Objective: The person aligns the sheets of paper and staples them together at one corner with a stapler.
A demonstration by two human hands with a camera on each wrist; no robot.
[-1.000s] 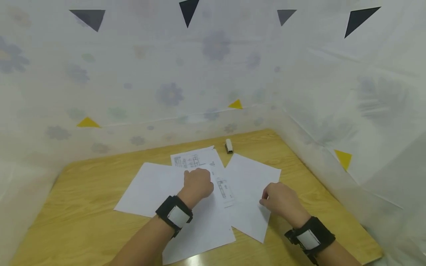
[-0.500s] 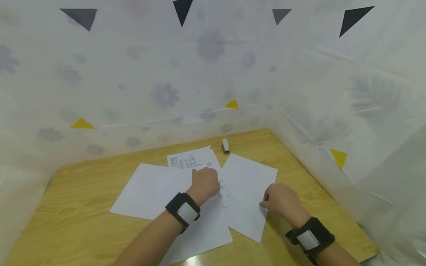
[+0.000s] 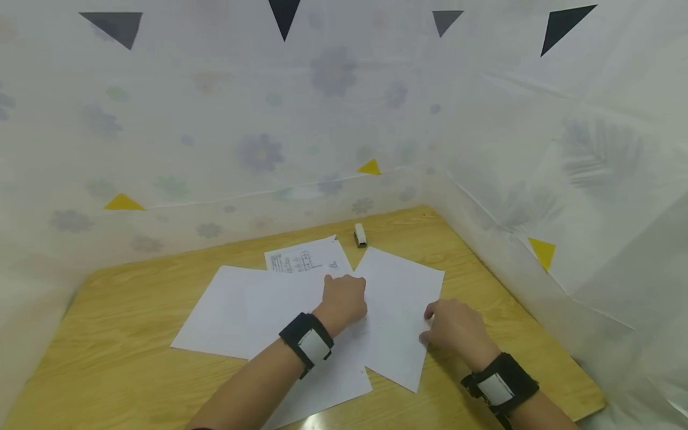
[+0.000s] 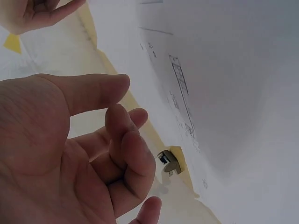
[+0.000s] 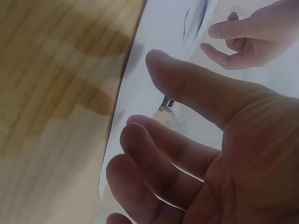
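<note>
Several white paper sheets lie overlapping on the wooden table (image 3: pixel 134 370). A printed sheet (image 3: pixel 303 260) with diagrams lies at the back, a blank sheet (image 3: pixel 244 307) to the left and another blank sheet (image 3: pixel 400 292) to the right. My left hand (image 3: pixel 346 297) is over the seam between the middle and right sheets, with fingers loosely curled and holding nothing. In the left wrist view the left hand (image 4: pixel 128 100) is above the printed sheet (image 4: pixel 219 84). My right hand (image 3: pixel 454 327) rests at the right sheet's near right edge, fingers loosely bent and empty, as the right wrist view (image 5: pixel 145 93) also shows.
A small white stapler-like object (image 3: pixel 360 235) sits behind the sheets near the back wall, also seen in the wrist views (image 4: pixel 168 163) (image 5: pixel 166 103). Translucent flowered plastic sheeting (image 3: pixel 269 149) walls the table at the back and right. Bare wood shows at the left and front.
My left hand has slid rightward across the sheets, off the printed sheet's lower part and toward the right blank sheet. The right hand has stayed almost still.
</note>
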